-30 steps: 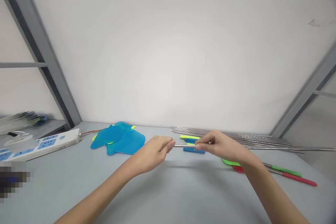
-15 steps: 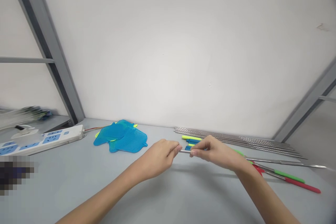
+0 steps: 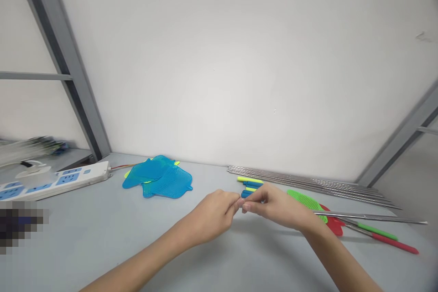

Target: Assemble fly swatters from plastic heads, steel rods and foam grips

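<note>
My left hand (image 3: 219, 213) is closed in a fist over the middle of the table, with the tip of a thin metal rod (image 3: 371, 217) at its fingers. My right hand (image 3: 275, 206) pinches the same rod close to that end, its fingertips touching my left hand. The rod passes behind my right wrist and sticks out to the right. What lies inside the left fist is hidden. Just behind the fingers are several blue handle grips (image 3: 253, 184) and yellow grips (image 3: 249, 179). Under the rod lie a green fly swatter (image 3: 304, 200) and a red fly swatter (image 3: 334, 226).
Several blue swatter heads (image 3: 174, 182) are piled at the left, with yellow-green ones partly beneath. More metal rods (image 3: 318, 185) lie along the wall (image 3: 219, 64). A white power strip (image 3: 92, 172) sits on the grey table (image 3: 85, 223) at the far left.
My right hand has moved left along the rod until it meets my left hand. Both hands are slightly lower, and the green swatter head is now more exposed.
</note>
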`<action>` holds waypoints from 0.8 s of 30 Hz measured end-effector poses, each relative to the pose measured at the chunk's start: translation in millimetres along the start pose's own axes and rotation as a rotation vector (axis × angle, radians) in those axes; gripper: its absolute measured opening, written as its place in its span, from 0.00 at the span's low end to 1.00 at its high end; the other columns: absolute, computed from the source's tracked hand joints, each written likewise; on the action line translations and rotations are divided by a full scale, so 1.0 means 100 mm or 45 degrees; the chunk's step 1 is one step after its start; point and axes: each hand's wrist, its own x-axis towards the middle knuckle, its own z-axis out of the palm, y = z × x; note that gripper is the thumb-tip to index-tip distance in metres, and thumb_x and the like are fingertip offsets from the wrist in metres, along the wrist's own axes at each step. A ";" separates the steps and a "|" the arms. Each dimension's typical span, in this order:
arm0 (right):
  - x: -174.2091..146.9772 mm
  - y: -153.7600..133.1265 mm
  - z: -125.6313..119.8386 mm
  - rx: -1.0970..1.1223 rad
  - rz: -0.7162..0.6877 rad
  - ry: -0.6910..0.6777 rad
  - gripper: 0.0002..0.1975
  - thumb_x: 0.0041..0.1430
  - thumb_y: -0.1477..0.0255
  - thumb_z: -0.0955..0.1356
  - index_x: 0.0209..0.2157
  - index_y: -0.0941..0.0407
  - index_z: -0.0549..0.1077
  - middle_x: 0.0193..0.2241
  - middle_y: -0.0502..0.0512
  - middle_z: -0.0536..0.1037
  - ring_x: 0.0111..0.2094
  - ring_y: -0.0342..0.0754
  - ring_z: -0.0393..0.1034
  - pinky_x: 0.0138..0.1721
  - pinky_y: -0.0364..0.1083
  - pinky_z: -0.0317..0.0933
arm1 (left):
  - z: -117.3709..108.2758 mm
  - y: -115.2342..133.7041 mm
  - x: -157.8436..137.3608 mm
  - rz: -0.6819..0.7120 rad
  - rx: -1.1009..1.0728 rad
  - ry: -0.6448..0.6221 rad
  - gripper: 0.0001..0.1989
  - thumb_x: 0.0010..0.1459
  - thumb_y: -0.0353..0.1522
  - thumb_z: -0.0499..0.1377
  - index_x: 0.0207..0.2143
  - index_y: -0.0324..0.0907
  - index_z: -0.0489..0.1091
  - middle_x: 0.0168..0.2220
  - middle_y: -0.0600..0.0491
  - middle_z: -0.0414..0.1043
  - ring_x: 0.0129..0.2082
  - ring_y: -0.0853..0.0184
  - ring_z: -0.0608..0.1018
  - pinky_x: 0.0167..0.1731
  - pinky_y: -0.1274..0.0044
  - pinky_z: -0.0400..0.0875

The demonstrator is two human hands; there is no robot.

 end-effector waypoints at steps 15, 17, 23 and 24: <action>0.03 -0.11 0.08 0.233 0.016 -0.022 0.19 0.51 0.58 0.57 0.30 0.57 0.70 0.18 0.47 0.54 0.21 0.39 0.49 0.21 0.39 0.45 | -0.17 -0.04 0.01 -0.013 0.043 0.005 0.16 0.55 0.33 0.38 0.21 0.43 0.61 0.16 0.57 0.54 0.19 0.71 0.60 0.20 0.79 0.50; 0.02 -0.15 0.08 0.235 0.031 -0.045 0.19 0.52 0.59 0.56 0.31 0.57 0.70 0.18 0.47 0.55 0.21 0.38 0.49 0.21 0.39 0.45 | -0.21 -0.06 0.00 -0.018 0.045 -0.011 0.18 0.55 0.34 0.38 0.20 0.42 0.61 0.15 0.58 0.51 0.17 0.72 0.57 0.19 0.79 0.50; -0.07 -0.23 0.02 0.282 0.028 -0.123 0.16 0.51 0.59 0.58 0.31 0.55 0.68 0.22 0.47 0.58 0.22 0.38 0.52 0.20 0.38 0.47 | -0.28 -0.05 -0.01 -0.039 -0.102 -0.033 0.19 0.56 0.39 0.37 0.18 0.41 0.56 0.16 0.57 0.52 0.19 0.72 0.58 0.19 0.80 0.50; -0.08 -0.23 0.02 0.296 0.037 -0.144 0.15 0.51 0.59 0.58 0.32 0.54 0.68 0.22 0.47 0.58 0.22 0.37 0.52 0.20 0.37 0.47 | -0.29 -0.05 -0.01 -0.040 -0.123 -0.063 0.20 0.56 0.39 0.36 0.18 0.41 0.56 0.16 0.58 0.50 0.17 0.73 0.56 0.18 0.80 0.50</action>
